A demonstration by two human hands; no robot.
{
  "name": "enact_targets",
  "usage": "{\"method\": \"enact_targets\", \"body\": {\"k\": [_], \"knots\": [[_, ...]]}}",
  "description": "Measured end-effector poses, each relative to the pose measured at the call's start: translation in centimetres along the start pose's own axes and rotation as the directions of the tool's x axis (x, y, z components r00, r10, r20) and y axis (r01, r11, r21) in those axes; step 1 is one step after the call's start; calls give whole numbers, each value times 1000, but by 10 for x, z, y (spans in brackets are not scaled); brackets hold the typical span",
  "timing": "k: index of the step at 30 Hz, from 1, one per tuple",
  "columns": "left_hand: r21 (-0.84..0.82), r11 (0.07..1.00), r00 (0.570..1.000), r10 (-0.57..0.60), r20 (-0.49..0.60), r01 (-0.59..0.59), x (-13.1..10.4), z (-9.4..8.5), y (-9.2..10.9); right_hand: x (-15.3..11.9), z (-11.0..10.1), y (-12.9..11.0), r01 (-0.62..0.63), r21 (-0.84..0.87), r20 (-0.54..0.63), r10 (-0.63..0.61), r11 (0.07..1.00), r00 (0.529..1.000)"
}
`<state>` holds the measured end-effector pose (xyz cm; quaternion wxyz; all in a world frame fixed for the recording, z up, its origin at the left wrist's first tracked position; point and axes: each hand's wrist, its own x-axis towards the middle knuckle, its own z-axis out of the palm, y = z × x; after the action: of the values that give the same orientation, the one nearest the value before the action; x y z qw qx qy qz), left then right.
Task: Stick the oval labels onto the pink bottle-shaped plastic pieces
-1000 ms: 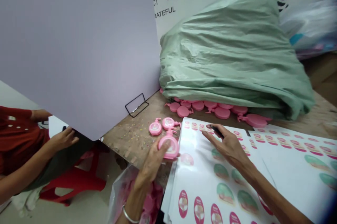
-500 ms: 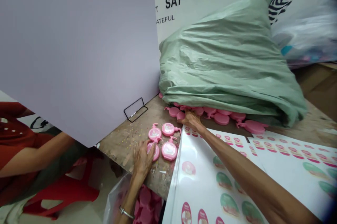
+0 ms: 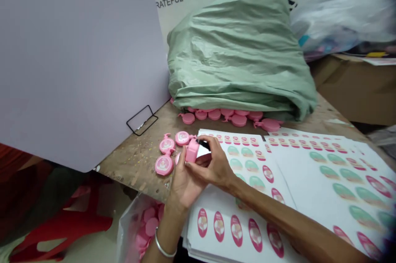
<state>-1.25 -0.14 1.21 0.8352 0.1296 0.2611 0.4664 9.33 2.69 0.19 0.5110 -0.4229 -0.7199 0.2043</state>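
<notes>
Hands, 2, met over counter's (image 3: 145,164) front-left edge. Left hand (image 3: 182,182), palm up, fingers curled under pink plastic piece (image 3: 192,151); right hand (image 3: 216,166) pinched same piece from above, fingers closed on it, small dark item at fingertips, too blurred to ID.

Risk, judged: piece was held right by counter's edge above clear bag (image 3: 139,230) of pink parts; a slipped pinch could drop it in among those. Right forearm lay across sticker sheets (image 3: 278,164); could scuff or lift stickers.

Counts: labelled pink pieces (image 3: 164,165) on counter by left hand, 3 clear, 4th mostly hidden. Plain pink pieces (image 3: 238,119) under green sack (image 3: 238,61), approx. 8 visible, more prob. hidden. Sticker sheets, 2+ stacks. Lilac board (image 3: 77,57), 1, on wire stand (image 3: 141,119), 1.
</notes>
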Motion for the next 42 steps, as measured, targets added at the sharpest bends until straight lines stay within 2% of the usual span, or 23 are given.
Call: {"method": "enact_targets", "body": {"k": [2, 4, 5, 8, 10, 12, 15, 20, 23, 29, 36, 42], "knots": [[-23, 1000, 1000, 2, -17, -2, -3, 2, -3, -16, -10, -7, 104, -72, 3, -104, 992, 995], [17, 995, 989, 97, -113, -96, -7, -1, -1, -24, -26, -6, 158, -149, 51, -153, 976, 987], [59, 986, 972, 165, -170, -157, -8, -5, 2, -27, -35, -3, 149, -180, 76, -137, 972, 988], [234, 926, 903, 352, -245, -297, -9, -16, 15, -32, -61, 13, -33, -256, 91, 58, 966, 994], [329, 893, 893, 390, -226, -307, -7, -20, 22, -36, -70, 24, -148, -299, 87, 182, 943, 980], [372, 884, 903, 377, -205, -284, 0, -22, 23, -42, -70, 31, -161, -349, 140, 222, 923, 965], [380, 895, 938, 310, -159, -231, 17, -19, 16, -51, -57, 30, -82, -440, 213, 193, 894, 958], [390, 904, 981, 193, -10, -174, 50, -22, 1, -60, -36, 28, 51, -561, 205, 78, 826, 976], [399, 904, 987, 161, 11, -152, 61, -30, 0, -63, -31, 32, 97, -607, 214, 44, 788, 976], [386, 910, 988, 151, 25, -149, 64, -36, 1, -67, -31, 34, 110, -612, 221, 36, 783, 975], [360, 922, 989, 145, 24, -144, 64, -33, 2, -66, -31, 34, 51, -485, 243, 79, 873, 967], [366, 919, 989, 142, 31, -144, 64, -37, 2, -67, -31, 33, 61, -570, 217, 78, 819, 973]]}}
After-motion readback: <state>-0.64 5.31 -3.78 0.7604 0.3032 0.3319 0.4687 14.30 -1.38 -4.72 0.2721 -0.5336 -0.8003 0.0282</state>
